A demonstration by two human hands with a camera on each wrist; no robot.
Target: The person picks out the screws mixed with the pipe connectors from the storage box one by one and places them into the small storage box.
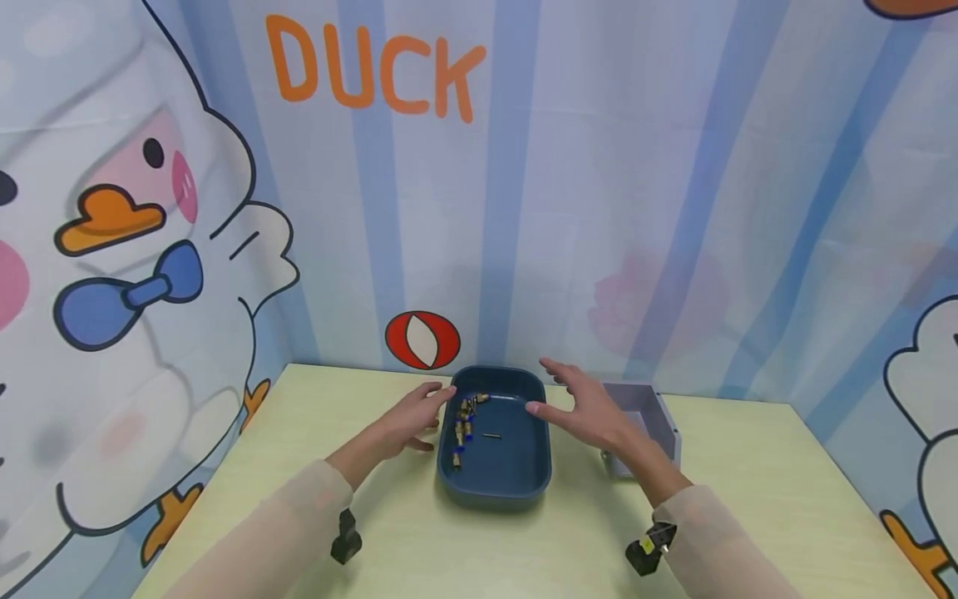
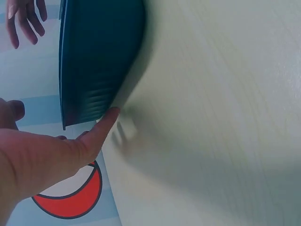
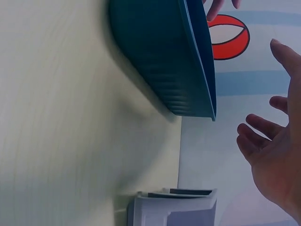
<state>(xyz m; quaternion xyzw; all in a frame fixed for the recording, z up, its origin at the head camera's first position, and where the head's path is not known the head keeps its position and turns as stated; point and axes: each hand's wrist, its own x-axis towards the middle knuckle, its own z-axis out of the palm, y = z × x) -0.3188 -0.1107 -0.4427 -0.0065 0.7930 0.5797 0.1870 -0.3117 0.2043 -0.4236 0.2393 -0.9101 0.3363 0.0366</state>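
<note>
A dark blue plastic basin point(image 1: 509, 482) stands on the table; brass-coloured fittings point(image 1: 459, 441), several of them with blue parts, lie along its left side. A thin metal pin point(image 1: 491, 435) lies near the middle of its floor. My left hand point(image 1: 407, 423) is at the basin's left side, fingers spread; in the left wrist view one fingertip point(image 2: 113, 112) is low by the basin's base, and I cannot tell whether it touches. Over the basin's right side my right hand point(image 1: 587, 412) hovers, fingers apart, holding nothing. In the right wrist view it is separate from the basin point(image 3: 160, 61).
A grey-lilac open box point(image 1: 666, 428) stands right of the basin, partly behind my right hand and wrist. Something small and shiny at its left edge is too small to tell. A printed cloth point(image 1: 569, 208) hangs along the table's back edge.
</note>
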